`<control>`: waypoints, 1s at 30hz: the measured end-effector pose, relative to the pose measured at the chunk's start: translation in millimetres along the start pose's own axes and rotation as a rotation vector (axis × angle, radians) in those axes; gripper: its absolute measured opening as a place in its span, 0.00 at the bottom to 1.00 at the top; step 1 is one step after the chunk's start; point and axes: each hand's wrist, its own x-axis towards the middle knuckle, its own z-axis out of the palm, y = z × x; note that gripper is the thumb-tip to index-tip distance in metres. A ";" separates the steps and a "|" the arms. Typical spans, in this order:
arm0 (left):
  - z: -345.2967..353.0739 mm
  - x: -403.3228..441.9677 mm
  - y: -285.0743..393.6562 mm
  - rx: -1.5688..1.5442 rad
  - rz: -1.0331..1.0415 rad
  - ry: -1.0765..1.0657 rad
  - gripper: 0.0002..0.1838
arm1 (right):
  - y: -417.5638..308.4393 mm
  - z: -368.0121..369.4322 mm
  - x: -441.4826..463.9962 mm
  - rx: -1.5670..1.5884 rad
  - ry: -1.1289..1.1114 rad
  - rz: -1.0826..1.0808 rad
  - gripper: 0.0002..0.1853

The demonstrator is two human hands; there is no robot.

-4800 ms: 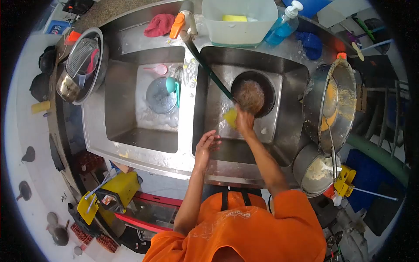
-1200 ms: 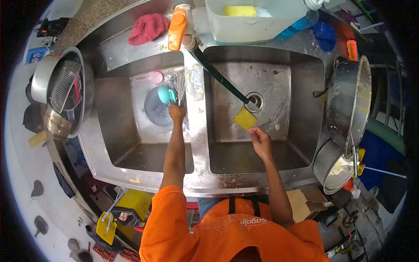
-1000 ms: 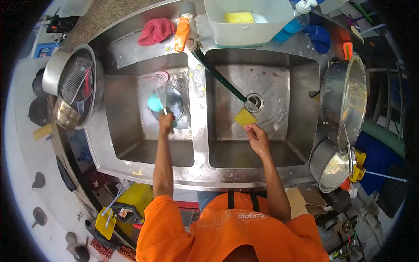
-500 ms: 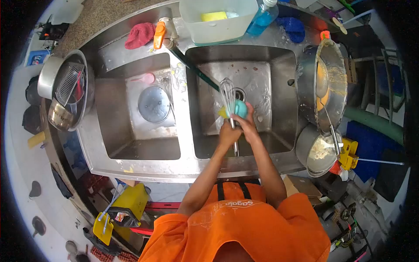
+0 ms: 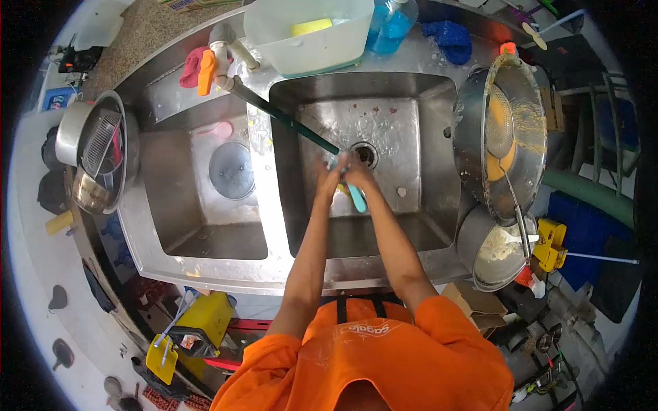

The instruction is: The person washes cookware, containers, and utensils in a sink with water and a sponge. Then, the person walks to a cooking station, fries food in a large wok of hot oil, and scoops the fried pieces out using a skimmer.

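Note:
Both of my hands are close together in the right basin (image 5: 394,236), under the end of the dark green hose (image 5: 301,129). Between them is a teal utensil (image 5: 356,197), its smooth end pointing back towards me; its other end is hidden. My left hand (image 5: 327,177) is at its left side, fingers partly smeared by motion. Wrapped over it from the right is my right hand (image 5: 356,171). A bit of yellow sponge (image 5: 342,188) shows between the wrists; which hand it touches, I cannot tell. The drain (image 5: 366,153) lies just beyond my right hand.
The left basin (image 5: 226,236) holds a round metal lid or bowl (image 5: 232,170) and a pink scoop (image 5: 218,129). Dirty pots (image 5: 531,130) stand at right, stacked metal bowls (image 5: 130,147) at left. A plastic tub (image 5: 301,51), blue liquid bottle (image 5: 391,31) and blue cloth (image 5: 449,42) line the back.
The whisk that was in my hands is out of sight. My hands have shifted left and up to the hose end, and the teal utensil is turned towards me. The view has shifted slightly.

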 end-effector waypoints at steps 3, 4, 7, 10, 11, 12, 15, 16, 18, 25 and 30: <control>48.8 50.9 -38.0 -0.140 -0.046 -0.032 0.31 | 11.9 -9.8 -49.1 -0.352 0.090 -0.047 0.60; 62.7 69.8 -62.2 -0.125 -0.092 0.008 0.28 | 8.3 -28.4 -67.4 -0.390 0.066 -0.033 0.61; 78.7 55.3 -27.6 -0.207 -0.217 -0.151 0.19 | 30.6 -43.0 -93.6 -0.194 0.095 -0.082 0.63; 90.0 52.1 -8.6 -0.355 -0.246 -0.312 0.11 | 45.0 -52.5 -100.1 0.319 -0.073 -0.031 0.58; 87.2 51.3 -11.2 -0.392 -0.207 -0.272 0.13 | 43.0 -59.3 -94.9 0.391 -0.172 0.071 0.56; 82.0 48.0 -6.3 -0.426 -0.163 -0.232 0.14 | 34.9 -61.0 -84.7 0.384 -0.186 0.076 0.54; 67.1 20.8 10.4 -0.274 -0.043 -0.069 0.17 | 51.1 -15.7 -3.7 0.312 -0.005 0.028 0.43; 57.8 4.1 14.1 -0.183 -0.004 0.005 0.19 | 54.3 5.4 34.1 0.305 0.010 0.016 0.38; 25.0 -30.2 12.3 0.009 0.065 0.189 0.22 | 55.4 37.3 105.4 0.312 -0.047 0.010 0.27; -80.0 -133.8 39.2 -0.165 0.007 -0.101 0.20 | -41.9 -1.4 42.8 1.441 0.029 0.166 0.14; -74.3 -118.8 27.9 0.026 0.192 -0.191 0.23 | 32.2 15.4 1.8 0.924 0.163 0.202 0.11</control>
